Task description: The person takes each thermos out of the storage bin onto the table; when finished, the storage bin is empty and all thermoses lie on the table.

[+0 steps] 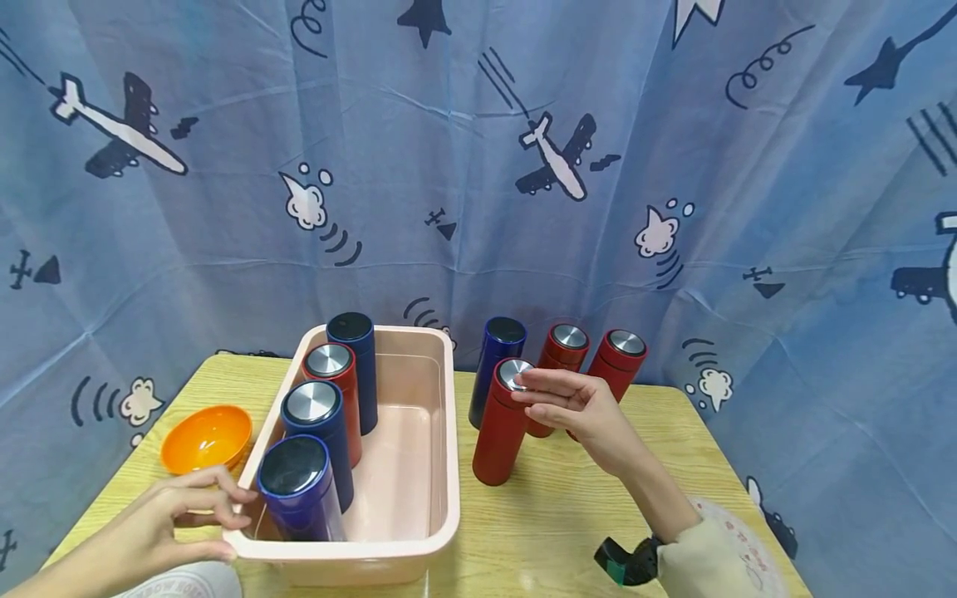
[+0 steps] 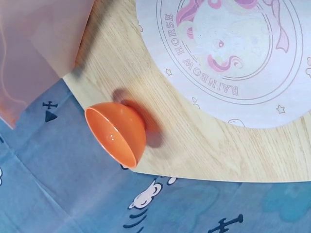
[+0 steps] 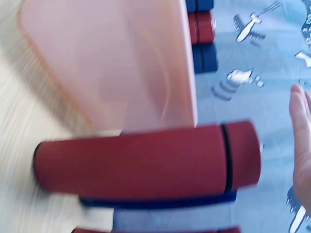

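Note:
A pale pink plastic bin (image 1: 396, 548) stands on the table, and my left hand (image 1: 172, 515) grips its near left corner. Along the bin's left side several thermos bottles stand upright: a glossy blue one (image 1: 299, 490) in front, a blue one with a silver lid top (image 1: 325, 432), a red one (image 1: 340, 390), and a dark blue one (image 1: 362, 365) at the back. My right hand (image 1: 576, 407), fingers extended, is beside the lid of a red thermos (image 1: 499, 432) right of the bin. In the right wrist view the hand's fingers (image 3: 301, 121) appear apart from that thermos (image 3: 136, 162).
Behind that thermos stand a blue thermos (image 1: 493, 365) and two red ones (image 1: 557, 353) (image 1: 616, 365). An orange bowl (image 1: 205, 440) sits left of the bin. Round printed mats (image 2: 223, 109) lie near the table's front. A patterned blue curtain (image 1: 449, 108) hangs behind.

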Motion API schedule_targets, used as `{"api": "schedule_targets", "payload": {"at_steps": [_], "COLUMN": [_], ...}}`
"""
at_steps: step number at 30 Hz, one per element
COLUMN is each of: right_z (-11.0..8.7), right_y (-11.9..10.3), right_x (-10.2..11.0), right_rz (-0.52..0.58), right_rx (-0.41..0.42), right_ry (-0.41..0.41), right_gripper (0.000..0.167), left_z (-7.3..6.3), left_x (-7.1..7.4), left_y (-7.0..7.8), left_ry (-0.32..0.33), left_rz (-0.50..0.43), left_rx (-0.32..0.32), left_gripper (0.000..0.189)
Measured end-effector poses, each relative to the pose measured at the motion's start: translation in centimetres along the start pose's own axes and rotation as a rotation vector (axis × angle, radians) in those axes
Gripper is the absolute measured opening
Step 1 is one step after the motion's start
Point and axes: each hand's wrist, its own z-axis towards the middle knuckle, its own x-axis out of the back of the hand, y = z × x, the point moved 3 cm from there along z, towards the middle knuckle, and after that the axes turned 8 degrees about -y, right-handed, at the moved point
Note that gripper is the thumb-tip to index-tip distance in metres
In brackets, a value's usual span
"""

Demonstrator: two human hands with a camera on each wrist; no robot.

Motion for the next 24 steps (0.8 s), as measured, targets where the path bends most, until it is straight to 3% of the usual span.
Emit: {"api": "schedule_targets", "payload": {"at_steps": [5, 11, 17, 24], "right_z": [2.3, 5.5, 9.1, 14.0], "right_y": [-0.5, -1.1, -1.6, -0.6], "right_x": [-2.2, -4.2, -5.6, -6.6], "right_rz": [-0.015, -0.006, -0.006, 0.012], "right_rx": [-0.013, -0.041, -0.009, 0.010], "right_ry": [0.027, 0.037, -0.009, -0.036], "right_gripper": [0.043, 0.046, 0.042, 0.042], "left_z": [0.0, 0.0, 0.0, -0.1], "left_x": [0.0, 0.0, 0.0, 0.0], "left_y": [0.0, -0.2, 0.0, -0.1], "left_ry": [-0.007, 0.005, -0.029, -0.040], "left_rz": [-0.010, 0.058, -0.034, -0.046], "left_rx": [0.000, -0.017, 0.025, 0.034], "left_gripper": [0.040, 0.041, 0.038, 0.037]}}
